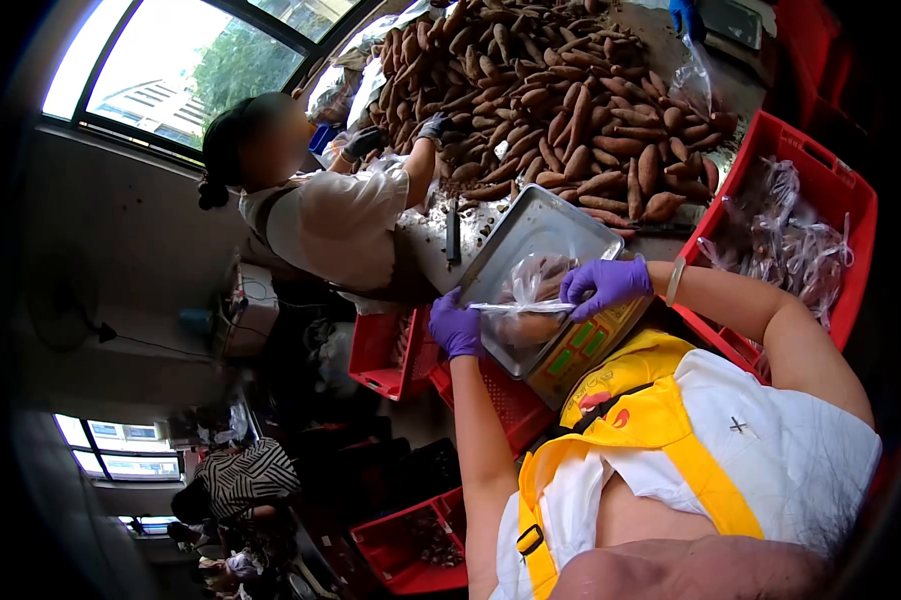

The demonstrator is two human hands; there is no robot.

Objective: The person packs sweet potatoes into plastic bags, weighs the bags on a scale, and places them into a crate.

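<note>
A clear plastic bag (532,282) with sweet potatoes inside lies on the metal tray (582,232) of a weighing scale (582,352) with green displays. My left hand (457,324), in a purple glove, pinches one end of the bag's twisted top at the tray's near left edge. The other end is pinched by my right hand (604,286), also in a purple glove, above the tray's right side. Between the two hands the plastic is stretched into a taut white strip. Part of the bag's contents is hidden behind this strip.
Behind the scale is a large pile of sweet potatoes (530,90). A red crate (855,250) with filled bags stands right; another red crate (375,385) stands below left. A co-worker (335,225) in dark gloves works at the pile. A blue-gloved hand (686,18) holds a bag at the top.
</note>
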